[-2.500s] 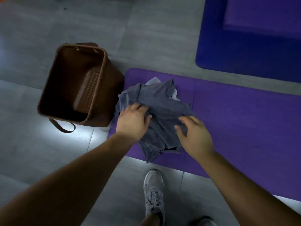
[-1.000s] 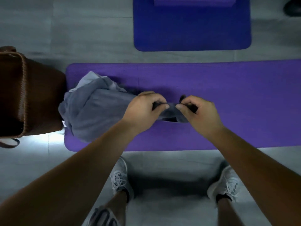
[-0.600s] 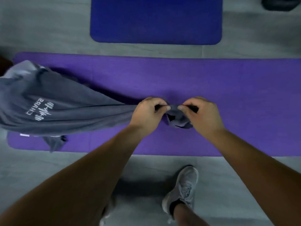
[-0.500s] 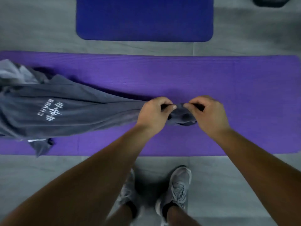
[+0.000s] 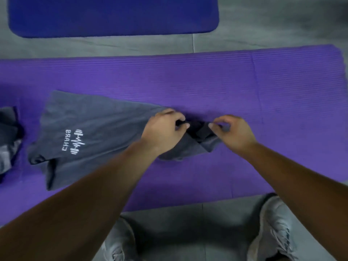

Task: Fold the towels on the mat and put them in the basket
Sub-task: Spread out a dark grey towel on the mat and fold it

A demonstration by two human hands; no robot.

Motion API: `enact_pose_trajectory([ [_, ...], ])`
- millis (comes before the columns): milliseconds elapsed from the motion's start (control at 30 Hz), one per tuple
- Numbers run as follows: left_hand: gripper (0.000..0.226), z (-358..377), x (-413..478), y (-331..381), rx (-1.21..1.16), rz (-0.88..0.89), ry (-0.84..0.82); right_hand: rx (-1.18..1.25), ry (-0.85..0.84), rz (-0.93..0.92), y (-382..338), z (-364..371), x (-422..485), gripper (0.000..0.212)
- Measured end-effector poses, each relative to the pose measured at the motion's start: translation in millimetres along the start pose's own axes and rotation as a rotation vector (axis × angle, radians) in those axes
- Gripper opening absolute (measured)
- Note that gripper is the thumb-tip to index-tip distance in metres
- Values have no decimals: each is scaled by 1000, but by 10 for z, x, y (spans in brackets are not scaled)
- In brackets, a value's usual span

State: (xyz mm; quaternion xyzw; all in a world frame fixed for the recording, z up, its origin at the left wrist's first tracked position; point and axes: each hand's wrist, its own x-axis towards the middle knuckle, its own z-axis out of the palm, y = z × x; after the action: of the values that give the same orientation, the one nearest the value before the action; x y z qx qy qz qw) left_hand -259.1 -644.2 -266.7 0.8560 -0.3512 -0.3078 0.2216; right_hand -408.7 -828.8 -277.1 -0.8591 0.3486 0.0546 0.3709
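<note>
Both the left hand (image 5: 163,129) and right hand (image 5: 233,132) still pinch the towel (image 5: 90,125), now clear of the pile (image 5: 7,140).

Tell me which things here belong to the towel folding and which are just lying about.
Part of the job: grey logo towel, pinched by left hand and right hand; towel heap at the left edge; purple mat.
Lying about: blue mat; grey shoes.

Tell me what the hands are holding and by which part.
The left hand and the right hand both pinch the grey towel at its bunched right end; the rest lies on the purple mat.
</note>
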Motion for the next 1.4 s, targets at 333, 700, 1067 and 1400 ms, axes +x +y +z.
enact_pose_trajectory([
  [333,32,728,746,78,-137,-64,-410,63,-359,-135,815,176,659,31],
  [700,29,384,605,-173,277,30,-454,-24,-328,-565,755,121,648,20],
  [1067,10,-94,1010,192,-630,-74,30,411,-478,-198,351,-145,875,67],
  [1400,26,109,1832,438,-610,-304,437,136,-435,80,936,-1410,1250,37],
])
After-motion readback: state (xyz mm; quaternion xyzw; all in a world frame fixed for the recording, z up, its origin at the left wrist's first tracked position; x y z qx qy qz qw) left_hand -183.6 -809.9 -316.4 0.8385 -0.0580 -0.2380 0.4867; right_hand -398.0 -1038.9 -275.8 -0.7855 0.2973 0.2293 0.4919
